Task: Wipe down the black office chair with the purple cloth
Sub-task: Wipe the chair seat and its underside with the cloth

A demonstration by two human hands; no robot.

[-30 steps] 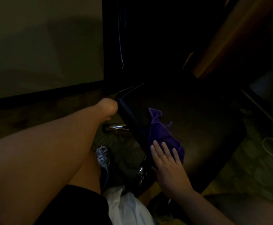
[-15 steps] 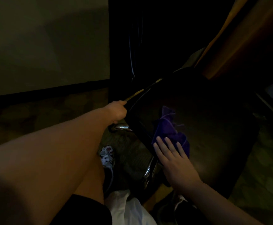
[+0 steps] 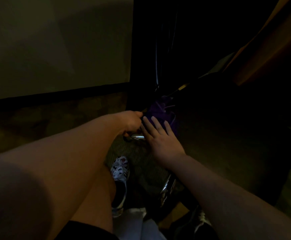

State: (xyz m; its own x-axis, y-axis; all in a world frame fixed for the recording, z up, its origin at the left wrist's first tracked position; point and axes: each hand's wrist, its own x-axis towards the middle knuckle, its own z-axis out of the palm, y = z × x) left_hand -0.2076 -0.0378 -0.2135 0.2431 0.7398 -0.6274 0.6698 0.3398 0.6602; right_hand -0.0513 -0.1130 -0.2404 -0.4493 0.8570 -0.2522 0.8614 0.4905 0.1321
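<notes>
While my left hand (image 3: pixel 132 121) grips the black office chair (image 3: pixel 228 153) at its seat edge, my right hand (image 3: pixel 160 135), fingers spread, presses the purple cloth (image 3: pixel 160 110) there; most of the chair looks unwiped.

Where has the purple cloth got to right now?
In the head view, the crumpled purple cloth lies just right of centre on the black office chair, under the right hand's fingertips, beside the left hand.
</notes>
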